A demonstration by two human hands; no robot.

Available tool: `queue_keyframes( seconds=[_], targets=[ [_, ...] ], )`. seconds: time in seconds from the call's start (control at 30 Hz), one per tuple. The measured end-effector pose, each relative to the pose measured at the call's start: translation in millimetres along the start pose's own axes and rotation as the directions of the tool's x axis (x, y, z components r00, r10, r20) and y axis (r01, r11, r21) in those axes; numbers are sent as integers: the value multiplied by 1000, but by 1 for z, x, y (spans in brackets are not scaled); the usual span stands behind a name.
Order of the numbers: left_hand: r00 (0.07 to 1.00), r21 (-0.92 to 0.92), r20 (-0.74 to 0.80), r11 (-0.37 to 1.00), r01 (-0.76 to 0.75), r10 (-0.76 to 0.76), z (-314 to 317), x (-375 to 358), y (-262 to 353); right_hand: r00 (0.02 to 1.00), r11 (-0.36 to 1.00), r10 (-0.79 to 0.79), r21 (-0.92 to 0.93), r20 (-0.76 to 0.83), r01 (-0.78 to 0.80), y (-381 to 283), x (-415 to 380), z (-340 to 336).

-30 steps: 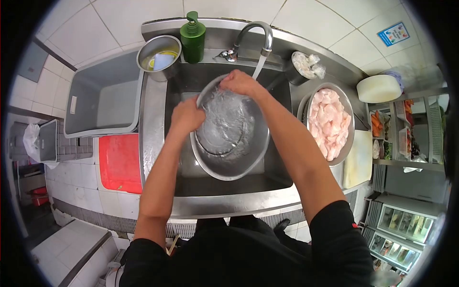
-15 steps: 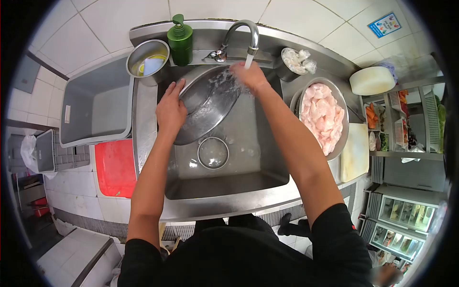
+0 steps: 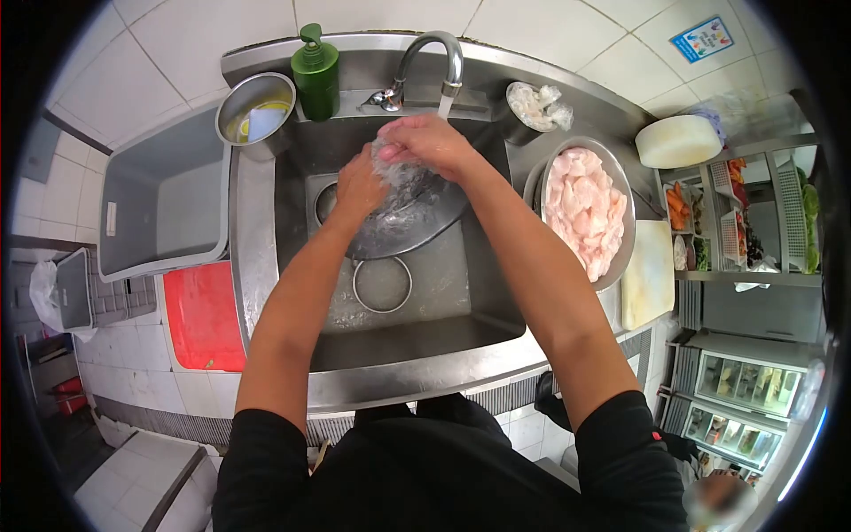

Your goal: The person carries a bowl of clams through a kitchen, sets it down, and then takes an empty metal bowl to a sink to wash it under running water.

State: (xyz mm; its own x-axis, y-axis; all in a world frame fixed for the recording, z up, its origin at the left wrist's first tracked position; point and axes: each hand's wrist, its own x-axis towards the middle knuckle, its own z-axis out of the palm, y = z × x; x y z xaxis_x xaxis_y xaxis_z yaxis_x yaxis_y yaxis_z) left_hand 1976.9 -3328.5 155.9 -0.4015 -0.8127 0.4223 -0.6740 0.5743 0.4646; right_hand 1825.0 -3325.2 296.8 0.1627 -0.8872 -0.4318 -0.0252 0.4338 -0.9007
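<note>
A shiny metal bowl (image 3: pixel 412 232) is held tilted inside the steel sink (image 3: pixel 443 306), with water splashing on its inner face. My left hand (image 3: pixel 359 188) is closed on the bowl's left edge; splashing water partly hides its fingertips. Just above the bowl, my right hand (image 3: pixel 425 144) is cupped under the running tap (image 3: pixel 443 66), fingers loosely bent and apart, seemingly holding nothing. On the sink floor below the bowl lies a round metal ring (image 3: pixel 382 285). Part of another round metal fitting (image 3: pixel 325 204) shows left of my left hand.
Raw pale meat fills a steel bowl (image 3: pixel 626 238) on the right. Along the back stand a green pump bottle (image 3: pixel 316 80), a metal pot (image 3: pixel 232 106) and a container with plastic bags (image 3: pixel 523 124). To the left are a grey tub (image 3: pixel 164 208) and a red board (image 3: pixel 204 315).
My right hand has moved left from the bowl's far rim to over its left part, close to my left hand. The bowl has shifted right and turned, and my left hand has moved inward with it.
</note>
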Motion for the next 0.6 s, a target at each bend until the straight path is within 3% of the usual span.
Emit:
queue_keyframes(
  seconds=[0.03, 0.1, 0.17, 0.23, 0.27, 0.3, 0.33, 0.37, 0.43, 0.47, 0.5, 0.53, 0.57, 0.6],
  targets=[
    [1000, -1, 3, 1000, -1, 1, -16, 7, 15, 996, 991, -72, -115, -45, 66, 3, 2, -1],
    [945, 168, 287, 979, 112, -157, -58, 28, 42, 996, 978, -44, -208, -78, 27, 3, 1, -6],
    [943, 206, 282, 971, 118, -174, -87, 34, 45, 994, 957, -12, -288, -109, -20, 11, 6, -10],
    [944, 233, 266, 963, 135, -196, -126, 39, 53, 946, 709, -303, -690, -111, 146, 32, 26, -21],
    [965, 209, 213, 972, 107, -152, -141, 36, 49, 946, 714, -305, -684, -113, 148, 34, 32, -24],
    [981, 184, 160, 980, 77, -107, -155, 31, 43, 936, 833, -312, -521, -163, 187, 35, 38, -27],
    [983, 193, 99, 972, 136, -157, -175, 23, 45, 927, 915, -308, -335, -215, 226, 37, 40, -29],
    [978, 199, 34, 961, 193, -204, -193, 14, 45, 925, 917, -309, -328, -221, 228, 36, 34, -30],
    [973, 75, -146, 978, 193, -181, -211, -8, 27, 916, 996, -24, -88, -400, -12, 34, 15, -31],
    [928, -13, -202, 949, 316, -312, -215, -18, 26, 914, 997, -26, -83, -404, -9, 39, 16, -35],
    [862, -107, -243, 896, 432, -444, -217, -30, 24, 888, 944, -77, -319, -453, -81, 49, 18, -38],
    [814, -125, -187, 835, 536, -550, -219, -42, 16, 863, 831, -142, -532, -484, -161, 52, 17, -39],
    [750, -137, -128, 761, 634, -648, -218, -54, 10, 863, 832, -141, -530, -485, -162, 54, 15, -41],
    [750, -136, -126, 760, 635, -649, -211, -65, 7, 859, 807, -130, -556, -496, -199, 51, 10, -43]
  ],
)
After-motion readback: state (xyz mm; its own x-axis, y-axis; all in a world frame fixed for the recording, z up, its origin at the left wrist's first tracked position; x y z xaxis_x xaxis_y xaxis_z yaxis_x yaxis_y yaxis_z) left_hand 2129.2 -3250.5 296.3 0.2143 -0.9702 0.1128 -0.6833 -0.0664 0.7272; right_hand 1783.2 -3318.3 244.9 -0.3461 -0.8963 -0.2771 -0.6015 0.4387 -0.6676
